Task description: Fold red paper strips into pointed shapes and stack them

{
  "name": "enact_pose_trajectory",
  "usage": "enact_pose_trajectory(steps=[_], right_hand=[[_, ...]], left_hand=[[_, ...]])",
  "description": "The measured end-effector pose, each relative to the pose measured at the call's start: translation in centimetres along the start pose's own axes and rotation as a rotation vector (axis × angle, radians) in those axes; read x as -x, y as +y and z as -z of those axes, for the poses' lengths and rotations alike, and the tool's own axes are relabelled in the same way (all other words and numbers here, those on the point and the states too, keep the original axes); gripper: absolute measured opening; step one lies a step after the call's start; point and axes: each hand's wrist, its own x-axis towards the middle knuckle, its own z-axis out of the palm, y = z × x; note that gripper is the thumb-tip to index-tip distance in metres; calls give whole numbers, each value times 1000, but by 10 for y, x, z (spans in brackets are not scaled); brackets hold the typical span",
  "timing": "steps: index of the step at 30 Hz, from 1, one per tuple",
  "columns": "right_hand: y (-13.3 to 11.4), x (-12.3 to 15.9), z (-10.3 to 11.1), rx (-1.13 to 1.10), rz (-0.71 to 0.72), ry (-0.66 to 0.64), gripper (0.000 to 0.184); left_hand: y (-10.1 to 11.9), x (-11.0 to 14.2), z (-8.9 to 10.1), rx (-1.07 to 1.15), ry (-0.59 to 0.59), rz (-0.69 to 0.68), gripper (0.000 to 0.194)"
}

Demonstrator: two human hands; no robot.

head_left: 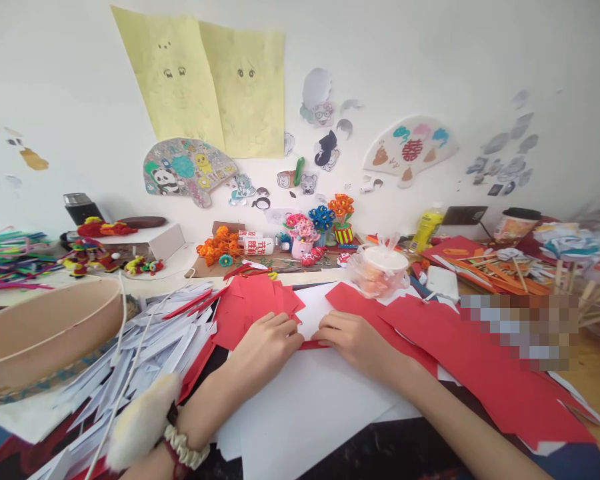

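Observation:
My left hand (270, 339), with a cream scrunchie (187, 450) and a fluffy band on the wrist, is closed, fingertips pressed down. Opposite it my right hand (350, 340) is closed the same way. Between them shows a narrow red paper strip (314, 345), which both hands pinch at its ends; most of it is hidden under the fingers. Beneath lie white paper sheets (310, 407). Behind my left hand is a pile of red paper pieces (253, 300). More red paper sheets (445, 340) spread out to the right, under and beside my right forearm.
Folded white paper strips (150, 347) heap at the left, beside a beige basin (50, 327) and a white cable (125, 313). A bagged cup (380, 267) stands just beyond my hands. Pipe-cleaner flowers (323, 219), a yellow bottle (427, 229) and a lidded paper cup (517, 227) line the back.

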Motion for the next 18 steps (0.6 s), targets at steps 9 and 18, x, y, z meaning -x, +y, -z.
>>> enact_pose_trajectory(steps=[9, 18], right_hand=[[-6, 6, 11, 127, 74, -66, 24], [-6, 4, 7, 67, 0, -53, 18]], left_hand=[[8, 6, 1, -99, -28, -20, 20], [3, 1, 0, -170, 36, -152, 23]])
